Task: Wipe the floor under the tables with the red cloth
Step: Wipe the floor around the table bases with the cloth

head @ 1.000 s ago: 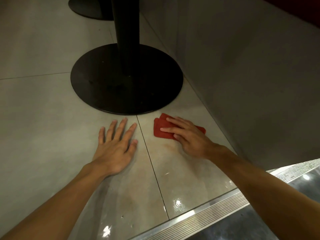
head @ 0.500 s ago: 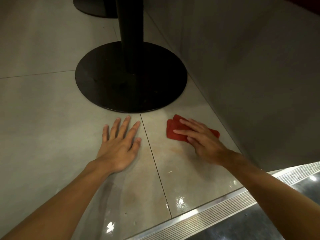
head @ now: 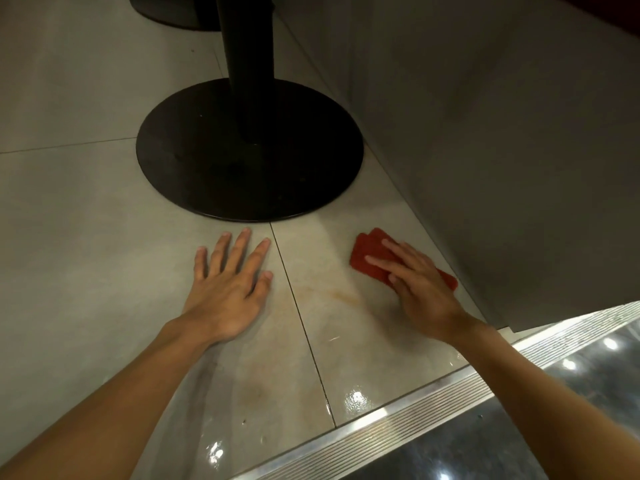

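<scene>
A folded red cloth (head: 367, 252) lies flat on the pale tiled floor (head: 86, 237), close to the grey wall on the right. My right hand (head: 417, 284) presses down on it with straight fingers, covering its near half. My left hand (head: 230, 278) rests flat on the floor with fingers spread, just in front of the round black table base (head: 249, 161). A faint orange smear (head: 341, 294) marks the tile between my hands.
A black table post (head: 247, 67) rises from the base. A second black base (head: 173, 10) sits farther back. The grey wall (head: 502, 133) closes the right side. A ribbed metal strip (head: 433, 400) edges the tiles in front, with dark glossy floor (head: 519, 445) beyond it.
My right hand has slid the red cloth to the right, toward the wall. My left hand has stayed planted on the floor.
</scene>
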